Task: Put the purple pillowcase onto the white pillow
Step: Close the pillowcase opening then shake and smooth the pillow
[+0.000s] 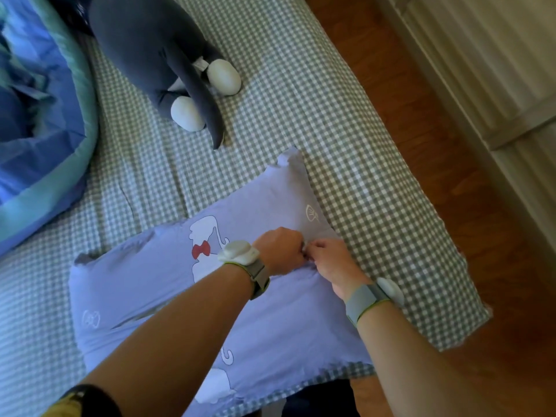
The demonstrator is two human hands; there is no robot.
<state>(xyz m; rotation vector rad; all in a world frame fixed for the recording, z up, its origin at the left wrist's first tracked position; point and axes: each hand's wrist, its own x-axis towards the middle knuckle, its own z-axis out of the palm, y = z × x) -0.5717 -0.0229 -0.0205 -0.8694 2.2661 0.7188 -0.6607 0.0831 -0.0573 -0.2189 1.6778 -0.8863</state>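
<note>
Pillowcase (168,296) on bed (346,121), before plush toy (150,49)

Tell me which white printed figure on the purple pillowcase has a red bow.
The large white dog-like figure beside the left hand; the other prints on the purple pillowcase are plain white.

Plenty of open room on the grey-and-white checked bed sheet (346,139) to the right of the purple cartoon-print pillowcase (156,284), right out to the mattress edge by the wooden floor (451,164). Up top, a dark grey plush toy with white feet (150,46) blocks the way. The bunched blue and teal quilt (39,121) crowds the left side, with just a strip of sheet between it and the pillowcase.
</note>
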